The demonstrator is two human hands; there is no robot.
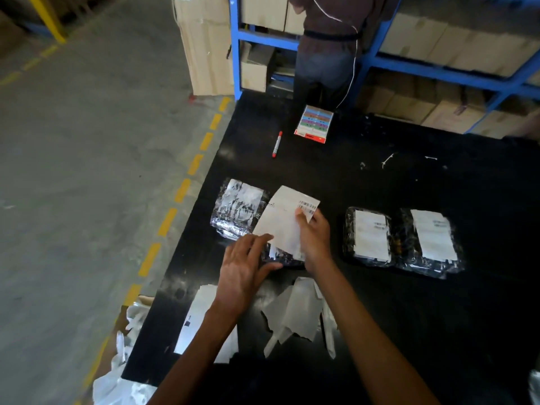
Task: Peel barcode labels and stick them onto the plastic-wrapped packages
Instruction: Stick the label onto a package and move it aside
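Pinching a white barcode label [282,222] by its right edge, the person's right hand [314,239] holds the sheet tilted over the middle of the black table [409,182]; the thumb lies on top near the printed bars and the fingers are curled underneath. The left hand [245,270] is flat, fingers straight and spread, resting on the near left corner of a plastic-wrapped package [282,258] that lies mostly hidden under the label. Whether the label already touches the wrap I cannot tell.

At ten o'clock from the hands sits another shiny package [238,209], partly tucked under the label's left corner, with pale patches on top too blurred to make out. Out at three o'clock two more packages lie side by side, the nearer one [369,236] and the farther one [432,244], each with a white label across its top. At six o'clock, between the two forearms, are torn pieces of white backing paper [295,314], and a flat white sheet [198,314] lies under the left forearm.

Up at twelve o'clock a red-capped marker [276,144] lies on the table, and just to its right a small box with coloured stripes [314,124]. Beyond it another person [330,39] stands against blue shelving [438,72] stacked with cardboard boxes [423,39]. Off at nine o'clock, a dashed yellow line [181,191] runs along the grey floor.
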